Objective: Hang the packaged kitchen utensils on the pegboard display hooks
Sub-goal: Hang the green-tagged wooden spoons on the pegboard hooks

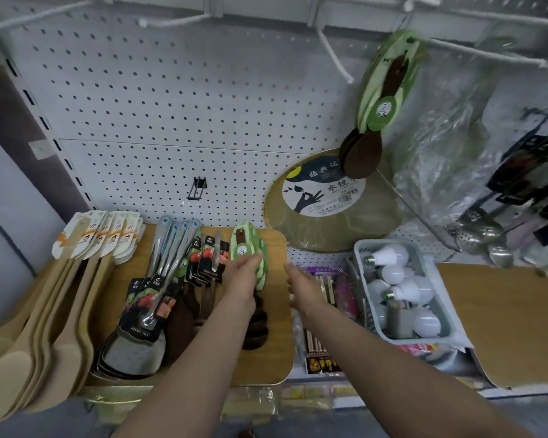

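A white perforated metal pegboard (171, 99) backs the shelf, its white wire hooks (336, 55) jutting out; one at upper right carries a bunch of green-carded dark wooden spoons (383, 99). Below lies a light wooden board (276, 343) holding more utensils. At right, a grey plastic basket (450, 311) contains white light bulbs (402, 292). The left hand (241, 279) grasps a stack of green-carded dark spoons (250, 248) on the board. The right hand (301, 286) hovers alongside, fingers loose, holding nothing.
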Demonstrator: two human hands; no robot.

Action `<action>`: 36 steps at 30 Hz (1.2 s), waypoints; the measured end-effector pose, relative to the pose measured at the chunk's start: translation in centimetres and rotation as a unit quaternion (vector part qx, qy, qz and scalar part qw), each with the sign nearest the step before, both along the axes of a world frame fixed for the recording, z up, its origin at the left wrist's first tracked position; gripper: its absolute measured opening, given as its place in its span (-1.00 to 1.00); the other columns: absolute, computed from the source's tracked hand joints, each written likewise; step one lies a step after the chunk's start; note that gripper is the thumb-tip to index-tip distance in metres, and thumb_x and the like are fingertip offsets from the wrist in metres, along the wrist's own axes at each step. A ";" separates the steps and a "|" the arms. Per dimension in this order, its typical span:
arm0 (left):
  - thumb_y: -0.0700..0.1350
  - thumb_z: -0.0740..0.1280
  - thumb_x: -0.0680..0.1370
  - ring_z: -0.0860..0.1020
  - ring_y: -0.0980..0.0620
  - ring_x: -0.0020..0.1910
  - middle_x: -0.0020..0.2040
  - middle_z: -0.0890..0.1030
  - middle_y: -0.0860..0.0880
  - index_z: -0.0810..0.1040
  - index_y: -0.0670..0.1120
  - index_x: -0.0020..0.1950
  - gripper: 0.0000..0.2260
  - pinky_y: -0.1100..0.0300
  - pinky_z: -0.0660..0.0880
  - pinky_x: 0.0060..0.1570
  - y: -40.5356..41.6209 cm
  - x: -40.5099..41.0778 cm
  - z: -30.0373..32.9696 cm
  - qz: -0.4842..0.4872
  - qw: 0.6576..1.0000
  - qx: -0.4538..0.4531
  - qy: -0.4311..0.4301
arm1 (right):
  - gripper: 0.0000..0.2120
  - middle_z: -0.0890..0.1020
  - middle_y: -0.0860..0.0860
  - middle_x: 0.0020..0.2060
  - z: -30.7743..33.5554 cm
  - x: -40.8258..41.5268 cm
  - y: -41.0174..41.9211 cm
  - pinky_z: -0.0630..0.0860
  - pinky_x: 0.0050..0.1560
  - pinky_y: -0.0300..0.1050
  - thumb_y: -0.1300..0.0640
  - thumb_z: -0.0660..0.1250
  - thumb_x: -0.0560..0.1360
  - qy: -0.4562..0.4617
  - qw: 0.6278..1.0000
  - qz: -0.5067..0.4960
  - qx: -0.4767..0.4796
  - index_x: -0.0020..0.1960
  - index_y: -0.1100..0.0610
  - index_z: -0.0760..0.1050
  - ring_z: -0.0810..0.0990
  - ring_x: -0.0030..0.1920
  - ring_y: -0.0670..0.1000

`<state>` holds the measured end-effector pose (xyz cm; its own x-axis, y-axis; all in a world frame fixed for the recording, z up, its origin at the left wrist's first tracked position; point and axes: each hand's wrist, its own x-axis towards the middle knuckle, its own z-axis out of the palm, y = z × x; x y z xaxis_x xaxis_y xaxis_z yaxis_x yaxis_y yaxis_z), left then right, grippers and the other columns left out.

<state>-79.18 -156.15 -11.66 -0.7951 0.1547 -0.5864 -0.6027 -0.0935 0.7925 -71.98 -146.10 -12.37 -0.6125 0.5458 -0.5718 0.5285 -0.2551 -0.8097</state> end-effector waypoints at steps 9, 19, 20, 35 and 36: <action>-0.05 0.49 0.53 0.55 0.06 0.00 0.12 0.60 -0.05 0.56 -0.06 0.17 -0.74 0.05 0.59 0.08 9.0 11.1 3.4 -0.062 0.996 0.055 -0.016 | -0.39 0.69 0.06 0.15 2.2 11.6 8.8 0.56 0.21 0.10 -0.38 0.38 0.39 0.074 0.996 -0.044 -0.030 0.22 0.05 0.59 0.67 0.10 0.08; 0.00 0.43 0.56 0.54 0.06 0.00 0.08 0.61 -0.05 0.56 -0.05 0.20 -0.75 0.14 0.49 -0.10 22.7 29.7 4.4 -0.165 0.983 0.082 -0.021 | -0.55 0.59 0.02 0.20 4.8 31.6 20.8 0.42 0.06 -0.05 -0.24 0.27 0.59 0.081 0.990 -0.106 -0.038 0.32 0.04 0.51 0.52 0.09 0.02; 0.00 0.44 0.56 0.53 0.06 0.03 0.05 0.58 -0.03 0.56 -0.04 0.17 -0.77 0.13 0.50 -0.07 23.9 31.5 4.3 -0.165 0.983 0.080 -0.023 | -0.55 0.59 0.00 0.18 4.9 33.6 21.8 0.44 0.01 -0.06 -0.24 0.27 0.59 0.078 0.990 -0.112 -0.042 0.32 0.03 0.51 0.53 0.07 0.01; 0.02 0.50 0.51 0.48 0.03 0.21 0.19 0.53 0.03 0.55 -0.04 0.29 -0.61 0.05 0.47 0.25 45.1 48.1 5.9 -0.279 0.956 0.083 0.041 | -0.32 0.37 0.11 0.52 5.6 52.9 40.3 0.28 0.49 0.14 -0.28 0.23 0.60 0.158 0.956 -0.239 -0.060 0.58 0.11 0.28 0.33 0.51 0.11; 0.04 0.50 0.51 0.48 0.04 0.25 0.21 0.53 0.06 0.55 -0.02 0.24 -0.65 0.08 0.50 0.18 47.2 48.5 5.9 -0.276 0.956 0.091 0.043 | -0.33 0.39 0.11 0.50 5.6 53.4 42.0 0.30 0.48 0.14 -0.28 0.23 0.60 0.168 0.953 -0.248 -0.057 0.56 0.11 0.31 0.35 0.50 0.11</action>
